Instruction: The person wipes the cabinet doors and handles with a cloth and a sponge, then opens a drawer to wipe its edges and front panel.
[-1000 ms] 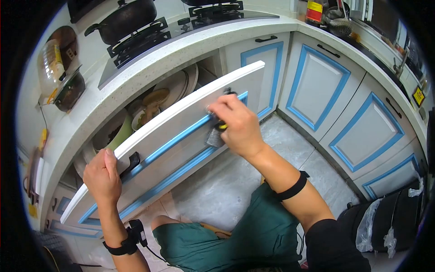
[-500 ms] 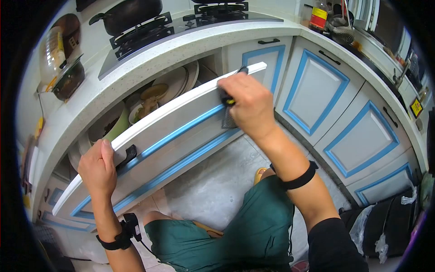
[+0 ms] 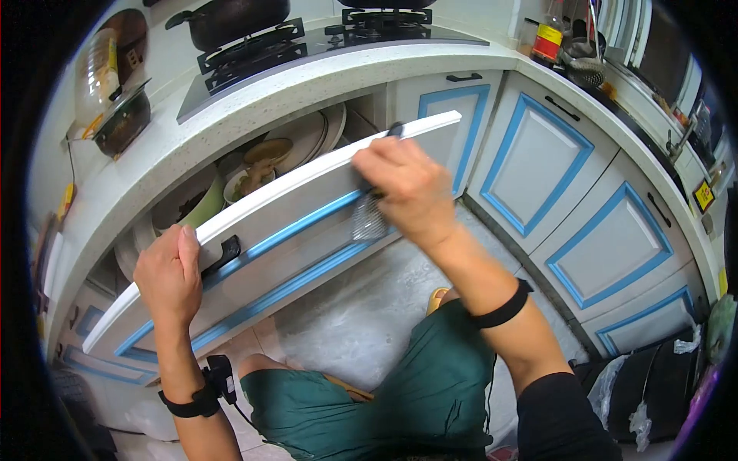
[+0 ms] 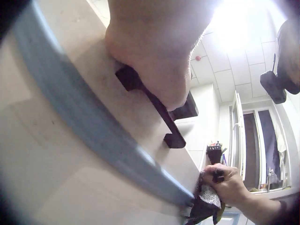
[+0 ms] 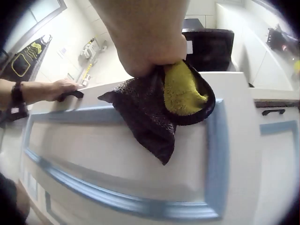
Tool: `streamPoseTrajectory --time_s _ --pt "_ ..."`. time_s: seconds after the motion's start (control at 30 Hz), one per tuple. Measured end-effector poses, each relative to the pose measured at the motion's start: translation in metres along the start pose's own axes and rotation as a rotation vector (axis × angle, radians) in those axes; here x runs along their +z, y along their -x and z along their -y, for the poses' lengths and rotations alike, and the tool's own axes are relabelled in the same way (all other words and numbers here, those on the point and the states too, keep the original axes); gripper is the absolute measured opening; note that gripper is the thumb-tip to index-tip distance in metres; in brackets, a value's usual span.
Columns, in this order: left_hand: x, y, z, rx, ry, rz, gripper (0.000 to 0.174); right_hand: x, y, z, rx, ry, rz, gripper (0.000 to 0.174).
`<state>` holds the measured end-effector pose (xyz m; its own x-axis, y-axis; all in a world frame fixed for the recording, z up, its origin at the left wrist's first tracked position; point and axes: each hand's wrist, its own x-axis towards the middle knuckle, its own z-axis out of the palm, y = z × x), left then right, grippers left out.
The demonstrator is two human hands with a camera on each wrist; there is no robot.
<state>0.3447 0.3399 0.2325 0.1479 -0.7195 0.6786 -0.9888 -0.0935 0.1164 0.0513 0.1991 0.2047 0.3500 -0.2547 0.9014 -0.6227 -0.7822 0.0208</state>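
Observation:
My left hand (image 3: 167,269) grips the top edge of a pulled-out white drawer front (image 3: 307,198) with blue trim, beside its black handle (image 3: 229,250). Toward the panel's right end, my right hand (image 3: 409,188) holds a bunched cloth (image 3: 370,219) at the top edge. Seen from the right wrist, the cloth (image 5: 145,112) is dark and glittery with a fuzzy yellow side (image 5: 180,91), and it hangs over the outer face. Part of it is hidden inside the hand.
Behind the panel, the drawer holds plates (image 3: 307,138), a green bowl (image 3: 206,203) and other dishes. Above runs a curved countertop (image 3: 165,146) with a gas stove (image 3: 315,50) and a dark pot (image 3: 238,21). White cabinets (image 3: 530,165) stand right; a black bag-like item (image 3: 646,392) sits lower right.
My right hand with the cloth went up and right along the drawer front, then came back left. The left hand keeps its hold on the edge.

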Motion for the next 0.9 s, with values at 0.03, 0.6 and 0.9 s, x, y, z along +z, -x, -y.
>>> streamPoseTrajectory --time_s 0.03,0.6,0.9 --pt "0.000 0.000 -0.001 0.001 -0.002 -0.004 0.048 -0.004 0.001 -0.016 -0.021 0.051 -0.014 0.027" --pt "-0.002 0.000 0.001 -0.013 -0.008 -0.005 0.042 0.026 -0.015 0.082 -0.031 -0.181 0.045 0.013" --pt "-0.001 -0.002 -0.002 0.017 -0.029 -0.041 0.036 -0.016 -0.004 -0.027 0.100 -0.010 0.055 0.031"
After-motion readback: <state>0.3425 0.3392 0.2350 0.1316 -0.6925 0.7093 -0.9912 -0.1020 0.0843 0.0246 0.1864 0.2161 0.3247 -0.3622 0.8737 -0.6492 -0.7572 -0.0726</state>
